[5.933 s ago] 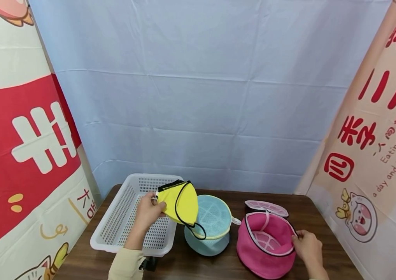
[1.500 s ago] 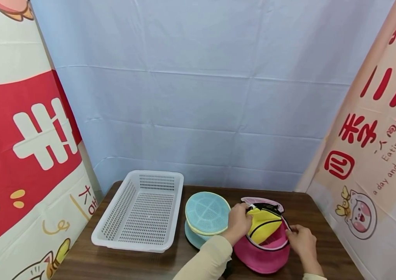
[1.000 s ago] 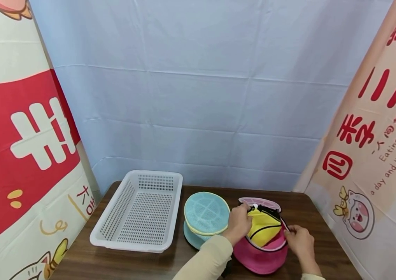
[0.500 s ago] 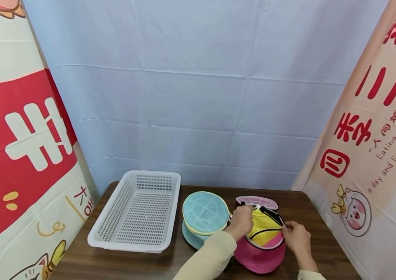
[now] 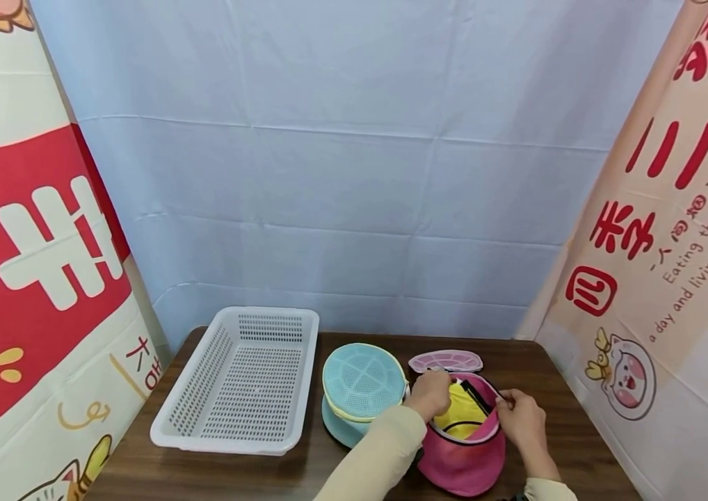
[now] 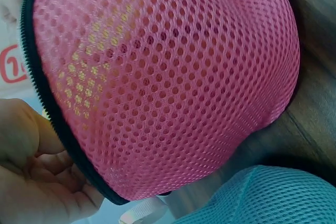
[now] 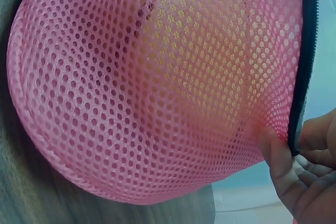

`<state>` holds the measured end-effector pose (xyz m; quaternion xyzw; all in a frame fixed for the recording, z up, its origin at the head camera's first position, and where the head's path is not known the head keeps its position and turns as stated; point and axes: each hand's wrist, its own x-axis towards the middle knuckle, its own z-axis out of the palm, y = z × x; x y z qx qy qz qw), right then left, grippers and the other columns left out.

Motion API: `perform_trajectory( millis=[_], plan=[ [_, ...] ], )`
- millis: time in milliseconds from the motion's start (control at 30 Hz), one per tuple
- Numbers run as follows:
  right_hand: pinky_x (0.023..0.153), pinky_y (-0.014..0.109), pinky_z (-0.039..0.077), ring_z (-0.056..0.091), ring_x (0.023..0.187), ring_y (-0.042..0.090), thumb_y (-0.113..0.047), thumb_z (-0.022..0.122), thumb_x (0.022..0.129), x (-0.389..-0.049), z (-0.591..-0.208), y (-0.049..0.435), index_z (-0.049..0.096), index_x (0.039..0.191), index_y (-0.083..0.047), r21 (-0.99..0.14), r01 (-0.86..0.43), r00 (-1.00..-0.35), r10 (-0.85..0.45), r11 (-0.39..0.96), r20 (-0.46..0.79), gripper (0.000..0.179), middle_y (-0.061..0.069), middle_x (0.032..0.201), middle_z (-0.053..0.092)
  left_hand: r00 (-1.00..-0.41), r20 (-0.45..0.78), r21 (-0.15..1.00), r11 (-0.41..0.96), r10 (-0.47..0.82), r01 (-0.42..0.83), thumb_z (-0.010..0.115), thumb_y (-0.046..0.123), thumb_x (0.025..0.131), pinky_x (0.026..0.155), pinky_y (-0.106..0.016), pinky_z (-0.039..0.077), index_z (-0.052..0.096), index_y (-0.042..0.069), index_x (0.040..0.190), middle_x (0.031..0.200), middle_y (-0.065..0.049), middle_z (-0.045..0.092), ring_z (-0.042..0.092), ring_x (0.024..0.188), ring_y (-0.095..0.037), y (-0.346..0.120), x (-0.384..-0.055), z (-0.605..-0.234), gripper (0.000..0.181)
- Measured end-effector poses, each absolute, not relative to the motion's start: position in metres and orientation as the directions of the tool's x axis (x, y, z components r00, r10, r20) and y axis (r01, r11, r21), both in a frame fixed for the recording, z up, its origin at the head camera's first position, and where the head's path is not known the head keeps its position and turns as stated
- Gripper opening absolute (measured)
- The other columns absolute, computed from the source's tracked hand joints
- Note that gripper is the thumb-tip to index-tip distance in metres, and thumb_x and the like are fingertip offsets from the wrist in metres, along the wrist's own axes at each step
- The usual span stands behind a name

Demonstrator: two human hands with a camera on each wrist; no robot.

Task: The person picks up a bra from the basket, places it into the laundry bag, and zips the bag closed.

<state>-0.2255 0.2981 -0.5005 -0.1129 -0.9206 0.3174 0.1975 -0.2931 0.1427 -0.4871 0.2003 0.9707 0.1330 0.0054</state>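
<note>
A pink mesh laundry bag (image 5: 463, 465), with a black zip around its mouth, stands open at the right of the table. My right hand (image 5: 521, 419) pinches its right rim between thumb and fingers. At the left rim is my left hand (image 5: 430, 394), its fingers curled at the zip edge (image 6: 58, 135). Inside the mouth lies a yellow cloth piece (image 5: 457, 409) with black edging; its yellow shows through the mesh in both wrist views. The bag's round pink lid (image 5: 446, 361) hangs back behind the mouth.
A round light-blue mesh bag (image 5: 363, 383) with yellow piping stands just left of the pink bag, partly behind my left arm. A white plastic basket (image 5: 160, 440) takes up the left of the brown wooden table (image 5: 573, 435). Cloth hangings surround the table.
My left hand has carried the yellow cloth piece from over the basket and blue bag into the pink bag. In the last half second the piece has sunk lower inside.
</note>
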Motion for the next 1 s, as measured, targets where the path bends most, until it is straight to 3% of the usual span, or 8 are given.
perform_trajectory(
  millis=[200,333,467,667,833,900,1000],
  plan=[
    [0.069,0.052,0.041,0.055,0.072,0.037,-0.008,0.056,0.086,-0.226,-0.501,0.298,0.064,0.094,0.009,-0.627,0.074,-0.889,0.336,0.776,0.311,0.02,0.011,0.072,0.06,-0.907,-0.02,0.278,0.874,0.421,0.399,0.062,0.007,0.083,0.046,-0.023,0.037,0.053,0.014,0.064,0.068,0.003,0.051,0.044,0.058,-0.01,0.145,-0.293,-0.495,0.022],
    [0.069,0.052,0.04,0.056,0.072,0.037,-0.007,0.056,0.086,-0.226,-0.5,0.298,0.064,0.094,0.008,-0.627,0.061,-0.879,0.339,0.777,0.335,0.019,0.01,0.071,0.06,-0.868,0.094,0.141,0.857,0.487,0.496,0.066,0.012,0.079,0.06,-0.02,0.042,0.059,0.016,0.067,0.074,0.006,0.06,0.055,0.071,-0.007,0.144,-0.293,-0.506,0.015],
    [0.069,0.051,0.039,0.056,0.071,0.036,-0.008,0.056,0.087,-0.226,-0.499,0.298,0.065,0.095,0.007,-0.629,0.061,-0.881,0.338,0.775,0.33,0.019,0.008,0.07,0.06,-0.858,0.212,0.008,0.877,0.468,0.481,0.071,0.021,0.075,0.067,-0.024,0.041,0.067,0.019,0.072,0.078,0.001,0.059,0.053,0.077,-0.015,0.146,-0.287,-0.513,0.006],
    [0.07,0.051,0.04,0.056,0.075,0.037,-0.009,0.057,0.087,-0.226,-0.5,0.298,0.064,0.096,0.007,-0.64,0.074,-0.884,0.347,0.765,0.312,0.02,0.01,0.072,0.061,-0.88,0.284,0.124,0.896,0.38,0.427,0.075,0.02,0.071,0.065,-0.022,0.044,0.067,0.014,0.072,0.08,-0.004,0.052,0.053,0.074,-0.016,0.152,-0.278,-0.511,0.011],
    [0.072,0.053,0.04,0.057,0.077,0.038,-0.009,0.056,0.087,-0.225,-0.499,0.297,0.064,0.097,0.009,-0.645,0.066,-0.889,0.339,0.761,0.308,0.021,0.013,0.075,0.062,-0.817,0.286,0.142,0.822,0.5,0.552,0.071,0.021,0.073,0.073,-0.019,0.039,0.063,0.019,0.073,0.071,0.008,0.058,0.055,0.075,-0.007,0.152,-0.279,-0.507,0.008],
    [0.071,0.053,0.04,0.057,0.077,0.039,-0.008,0.056,0.087,-0.224,-0.499,0.297,0.064,0.097,0.009,-0.643,0.066,-0.889,0.338,0.763,0.31,0.021,0.014,0.075,0.062,-0.793,0.259,0.231,0.762,0.551,0.605,0.068,0.018,0.075,0.074,-0.018,0.038,0.065,0.019,0.077,0.073,0.011,0.06,0.055,0.076,-0.004,0.151,-0.281,-0.507,0.004],
    [0.071,0.053,0.04,0.057,0.077,0.04,-0.008,0.056,0.087,-0.223,-0.499,0.297,0.063,0.097,0.01,-0.641,0.063,-0.891,0.333,0.765,0.31,0.022,0.014,0.075,0.063,-0.782,0.206,0.411,0.673,0.588,0.615,0.066,0.011,0.076,0.073,-0.014,0.04,0.068,0.015,0.089,0.08,0.011,0.061,0.055,0.077,-0.002,0.149,-0.284,-0.509,0.013]
  ],
)
